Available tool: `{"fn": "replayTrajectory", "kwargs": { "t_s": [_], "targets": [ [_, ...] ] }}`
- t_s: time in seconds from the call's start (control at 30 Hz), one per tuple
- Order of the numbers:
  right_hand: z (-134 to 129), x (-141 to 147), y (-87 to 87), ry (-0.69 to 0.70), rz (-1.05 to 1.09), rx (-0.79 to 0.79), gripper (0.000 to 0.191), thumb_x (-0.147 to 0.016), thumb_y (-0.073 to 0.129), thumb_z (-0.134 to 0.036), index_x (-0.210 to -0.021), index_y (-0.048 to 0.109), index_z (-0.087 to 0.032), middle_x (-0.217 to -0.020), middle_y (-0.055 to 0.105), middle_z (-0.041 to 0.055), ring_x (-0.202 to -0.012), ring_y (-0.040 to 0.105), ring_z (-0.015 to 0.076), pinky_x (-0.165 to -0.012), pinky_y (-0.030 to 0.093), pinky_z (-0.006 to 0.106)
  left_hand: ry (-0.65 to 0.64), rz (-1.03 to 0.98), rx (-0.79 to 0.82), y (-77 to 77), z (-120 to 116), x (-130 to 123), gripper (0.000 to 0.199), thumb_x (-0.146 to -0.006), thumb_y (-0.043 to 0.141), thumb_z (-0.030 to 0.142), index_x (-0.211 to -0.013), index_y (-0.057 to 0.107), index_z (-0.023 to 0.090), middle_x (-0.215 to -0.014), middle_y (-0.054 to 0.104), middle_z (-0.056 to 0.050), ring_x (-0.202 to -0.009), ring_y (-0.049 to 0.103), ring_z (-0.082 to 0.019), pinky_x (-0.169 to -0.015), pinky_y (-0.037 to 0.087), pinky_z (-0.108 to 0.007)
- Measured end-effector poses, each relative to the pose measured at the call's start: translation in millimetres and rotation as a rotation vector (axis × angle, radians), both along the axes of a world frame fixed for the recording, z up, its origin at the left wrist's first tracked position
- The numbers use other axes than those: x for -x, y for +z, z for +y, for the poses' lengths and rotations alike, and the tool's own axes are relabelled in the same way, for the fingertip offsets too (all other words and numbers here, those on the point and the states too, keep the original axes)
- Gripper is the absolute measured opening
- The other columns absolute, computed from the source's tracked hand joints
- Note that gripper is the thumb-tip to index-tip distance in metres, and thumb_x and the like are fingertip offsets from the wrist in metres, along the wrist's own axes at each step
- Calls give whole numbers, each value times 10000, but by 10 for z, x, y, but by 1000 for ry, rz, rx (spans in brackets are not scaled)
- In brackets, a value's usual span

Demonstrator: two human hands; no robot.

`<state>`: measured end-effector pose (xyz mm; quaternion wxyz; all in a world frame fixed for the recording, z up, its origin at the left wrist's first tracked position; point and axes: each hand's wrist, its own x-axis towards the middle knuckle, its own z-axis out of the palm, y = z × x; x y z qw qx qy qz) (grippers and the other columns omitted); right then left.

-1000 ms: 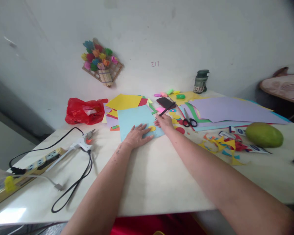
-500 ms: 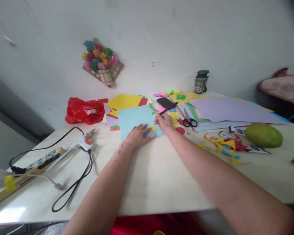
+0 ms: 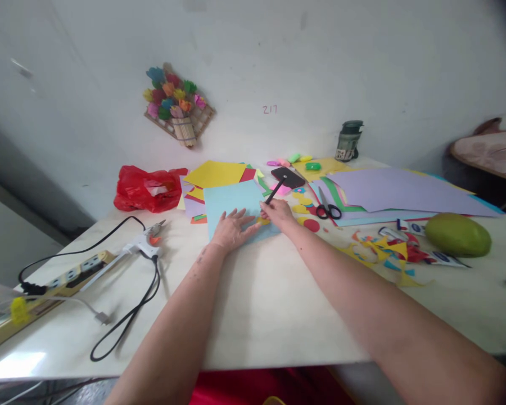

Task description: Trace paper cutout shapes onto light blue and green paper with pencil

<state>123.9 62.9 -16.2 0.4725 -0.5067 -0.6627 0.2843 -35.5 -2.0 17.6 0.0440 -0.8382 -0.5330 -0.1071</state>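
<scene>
My left hand (image 3: 233, 229) lies flat with fingers spread on a light blue sheet of paper (image 3: 227, 197). Its fingertips are at a small yellow paper piece (image 3: 263, 221) on the sheet, partly hidden by my hands. My right hand (image 3: 278, 214) is closed round a dark pencil or pen (image 3: 275, 190), held slanted with the upper end pointing away from me. The tip is hidden by the fingers, over the right part of the sheet. Scissors (image 3: 329, 210) with black handles lie to the right, apart from my hand.
Left are a glue gun (image 3: 149, 242) with its cable and a power strip (image 3: 73, 275). Behind are a red plastic bag (image 3: 145, 188), yellow paper (image 3: 215, 173) and a phone (image 3: 293, 179). Right are purple paper (image 3: 405, 191), paper scraps (image 3: 388, 247), glue tubes (image 3: 447, 259) and a green fruit (image 3: 457, 234).
My right hand has shifted slightly left over the yellow piece, and the pencil or pen stands steeper. My left hand stays spread on the sheet. The view has shifted slightly.
</scene>
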Motion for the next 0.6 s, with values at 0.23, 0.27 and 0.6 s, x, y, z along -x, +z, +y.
{"fn": "replayTrajectory", "kwargs": {
  "t_s": [0.23,0.27,0.6],
  "targets": [
    [-1,13,0,-42,-61,-24,347,-710,417,-499,-706,562,-185,-627,627,8,-562,586,98,-586,447,207,-74,71,78,8,-30,-64,586,-726,149,669,-1192,356,379,-1306,298,22,-1200,187,-253,-950,97,-470],
    [-3,15,4,-39,-68,-25,338,-709,424,-491,-699,564,-184,-625,628,8,-565,586,100,-587,447,208,-76,80,88,11,-34,-71,597,-723,146,672,-1197,351,373,-1308,294,17,-1200,185,-256,-948,98,-472],
    [-65,27,83,-45,-116,19,193,-681,528,-347,-742,599,-179,-664,643,23,-640,596,126,-615,451,222,-43,172,189,50,-59,-83,674,-671,161,720,-1255,208,386,-1349,194,0,-1204,132,-304,-913,102,-537]
  ]
}}
